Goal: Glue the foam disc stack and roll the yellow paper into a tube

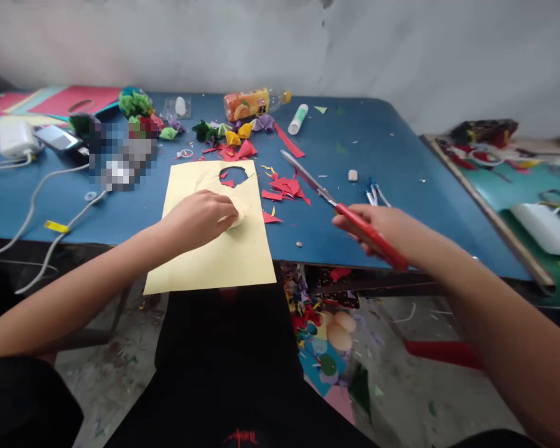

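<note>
A sheet of pale yellow paper (214,261) lies at the table's front edge and sticks out past it. A ragged round hole is cut near its far right corner, with blue table showing through. Over the sheet, my left hand (200,218) pinches a small roundish piece of the same pale yellow paper (237,214); the fingers partly cover it. My right hand (378,227) grips red-handled scissors (350,218) above the table to the right. Their blades look closed and point away to the upper left.
Red paper scraps (287,188) lie right of the sheet. Behind are crumpled paper pieces (233,134), an orange-labelled bottle (254,104) and a glue stick (298,119). An eraser (353,175) lies right. White cables (37,193) cross the left side. Scraps litter the floor (326,348).
</note>
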`<state>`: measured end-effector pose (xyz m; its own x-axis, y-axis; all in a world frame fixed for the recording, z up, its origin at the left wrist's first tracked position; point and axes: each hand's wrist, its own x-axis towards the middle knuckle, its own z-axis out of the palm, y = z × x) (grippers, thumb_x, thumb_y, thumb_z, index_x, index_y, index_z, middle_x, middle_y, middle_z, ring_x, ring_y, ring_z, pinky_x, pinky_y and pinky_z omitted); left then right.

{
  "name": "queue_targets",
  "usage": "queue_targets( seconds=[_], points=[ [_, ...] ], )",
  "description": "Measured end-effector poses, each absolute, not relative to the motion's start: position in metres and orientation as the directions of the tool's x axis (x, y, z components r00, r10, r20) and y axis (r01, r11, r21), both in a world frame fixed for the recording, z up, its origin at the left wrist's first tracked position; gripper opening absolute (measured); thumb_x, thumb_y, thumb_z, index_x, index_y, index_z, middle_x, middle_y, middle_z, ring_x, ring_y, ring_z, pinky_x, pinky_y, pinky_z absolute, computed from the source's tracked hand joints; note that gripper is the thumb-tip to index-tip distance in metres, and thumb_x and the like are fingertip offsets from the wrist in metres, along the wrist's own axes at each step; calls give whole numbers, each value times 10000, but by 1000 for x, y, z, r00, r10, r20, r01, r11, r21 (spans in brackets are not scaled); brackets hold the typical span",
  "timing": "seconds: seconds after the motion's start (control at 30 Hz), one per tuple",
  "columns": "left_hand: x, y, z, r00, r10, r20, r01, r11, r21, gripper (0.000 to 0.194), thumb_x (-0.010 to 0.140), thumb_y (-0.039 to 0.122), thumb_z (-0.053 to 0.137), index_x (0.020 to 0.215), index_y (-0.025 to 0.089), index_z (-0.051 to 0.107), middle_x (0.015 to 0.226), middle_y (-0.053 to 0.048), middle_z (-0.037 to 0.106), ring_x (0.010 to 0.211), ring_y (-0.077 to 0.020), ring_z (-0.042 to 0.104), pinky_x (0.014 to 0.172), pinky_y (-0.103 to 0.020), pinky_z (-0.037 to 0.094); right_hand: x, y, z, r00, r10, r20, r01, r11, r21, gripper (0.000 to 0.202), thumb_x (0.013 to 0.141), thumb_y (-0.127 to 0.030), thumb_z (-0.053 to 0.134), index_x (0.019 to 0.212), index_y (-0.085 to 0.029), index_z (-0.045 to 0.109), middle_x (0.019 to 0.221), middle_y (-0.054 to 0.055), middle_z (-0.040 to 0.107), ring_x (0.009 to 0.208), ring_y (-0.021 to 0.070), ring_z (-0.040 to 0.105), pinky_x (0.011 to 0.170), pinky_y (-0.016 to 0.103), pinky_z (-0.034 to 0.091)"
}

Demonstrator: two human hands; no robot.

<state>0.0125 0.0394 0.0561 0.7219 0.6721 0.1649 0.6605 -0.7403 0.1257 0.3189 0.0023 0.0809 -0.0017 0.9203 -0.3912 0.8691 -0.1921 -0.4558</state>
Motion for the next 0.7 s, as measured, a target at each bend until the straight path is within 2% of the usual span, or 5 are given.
queue_targets(
  seconds=[0.1, 0.23, 0.37, 0.5, 0.7],
  points=[
    [14, 32, 52, 695, 675, 248, 666, -734, 132, 343, 963, 288, 401, 926, 175, 723, 982, -68, 716, 854, -201, 677, 719, -298, 537, 319, 16, 76, 116, 983, -144, 992, -107, 70, 617, 794, -711, 452, 940, -140, 636, 737, 165, 610, 675, 273, 572, 604, 384, 399],
    [9, 21, 42, 663, 674, 325, 679, -725, 118, 332, 944, 229, 385, 916, 159, 708, 1041, -77, 709, 898, -200, 682, 741, -290, 557, 321, 26, 61, 72, 989, -125, 979, -46, 198, 479, 891, -519, 428, 1040, -123, 652, 812, 171, 649, 735, 280, 607, 624, 373, 412],
    [6, 15, 36, 673, 653, 346, 673, -736, 78, 341, 908, 152, 355, 957, 151, 693, 1112, -92, 692, 966, -221, 675, 763, -321, 574, 317, 28, 68, -18, 998, -57, 991, 25, 128, 447, 844, -555, 502, 919, -160, 698, 822, 155, 654, 687, 256, 586, 579, 355, 398],
    [6, 14, 34, 669, 651, 359, 675, -734, 73, 344, 883, 132, 358, 979, 154, 688, 1113, -88, 692, 948, -217, 677, 790, -340, 574, 284, 34, 82, -192, 964, 184, 971, 214, -110, 335, 875, -435, 475, 939, -211, 716, 893, 108, 684, 738, 214, 583, 629, 335, 380],
    [6, 16, 29, 663, 646, 379, 671, -737, 83, 309, 888, 137, 395, 1024, 142, 673, 1098, -87, 689, 933, -227, 675, 749, -334, 567, 228, 67, 70, -428, 890, -154, 799, 293, -525, 302, 795, -423, 578, 833, -166, 734, 742, 43, 684, 644, 137, 548, 632, 294, 378]
  ],
)
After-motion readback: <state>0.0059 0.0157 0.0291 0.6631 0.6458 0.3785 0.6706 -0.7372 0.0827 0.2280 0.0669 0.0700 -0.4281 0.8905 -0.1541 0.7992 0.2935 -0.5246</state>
